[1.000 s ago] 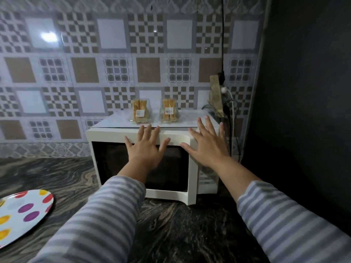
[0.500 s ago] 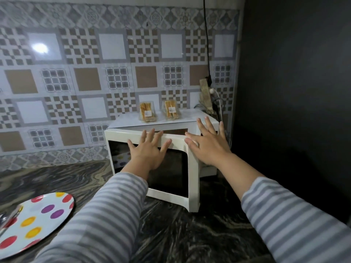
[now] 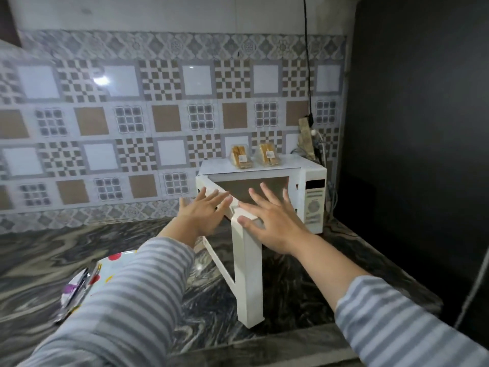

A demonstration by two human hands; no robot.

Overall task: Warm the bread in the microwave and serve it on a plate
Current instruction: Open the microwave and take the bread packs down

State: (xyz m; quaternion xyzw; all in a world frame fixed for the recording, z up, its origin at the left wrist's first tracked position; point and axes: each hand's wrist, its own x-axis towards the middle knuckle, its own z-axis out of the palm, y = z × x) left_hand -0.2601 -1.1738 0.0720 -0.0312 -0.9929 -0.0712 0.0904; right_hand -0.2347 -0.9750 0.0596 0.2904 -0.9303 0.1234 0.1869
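Observation:
A white microwave [image 3: 313,197] stands at the back right of the dark marble counter. Its door [image 3: 248,271] swings wide open toward me, hinged on the left. My right hand [image 3: 272,221] lies with fingers spread on the door's top free corner, thumb over its edge. My left hand [image 3: 205,214] is flat and spread against the door's outer face. Two packs of bread, a left bread pack [image 3: 240,156] and a right bread pack [image 3: 269,154], sit on the microwave's top. A white plate with coloured dots [image 3: 111,263] lies at the left, partly behind my striped sleeve.
A shiny utensil or wrapper [image 3: 75,292] rests on the plate's near side. A black cable [image 3: 308,62] hangs down to a socket board [image 3: 305,139] behind the microwave. A dark wall [image 3: 418,128] closes the right side. The tiled wall runs along the back.
The microwave door has swung from nearly closed to wide open, both hands following it. The view has pulled back and shifted left.

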